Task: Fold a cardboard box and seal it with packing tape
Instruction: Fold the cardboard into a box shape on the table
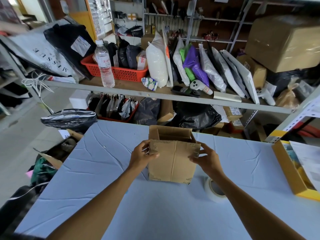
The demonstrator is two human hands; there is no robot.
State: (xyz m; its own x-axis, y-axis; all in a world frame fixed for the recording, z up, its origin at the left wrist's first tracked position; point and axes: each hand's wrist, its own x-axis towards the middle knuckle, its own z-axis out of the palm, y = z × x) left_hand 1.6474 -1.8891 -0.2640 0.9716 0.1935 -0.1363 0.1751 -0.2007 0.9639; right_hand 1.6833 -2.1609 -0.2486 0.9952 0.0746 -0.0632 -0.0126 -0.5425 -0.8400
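Cardboard box (173, 161) stands half-formed on our blue table (103, 179), toward its far edge, with its top flaps up. Our left hand (142, 155) pinches the near wall's upper left corner and our right hand (206, 158) pinches the upper right. A tape roll (213, 190) lies just beside our right forearm.

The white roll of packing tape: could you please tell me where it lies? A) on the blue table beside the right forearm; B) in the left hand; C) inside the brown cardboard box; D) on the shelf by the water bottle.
A: the white roll of packing tape lies on the blue table, partly behind the right forearm.
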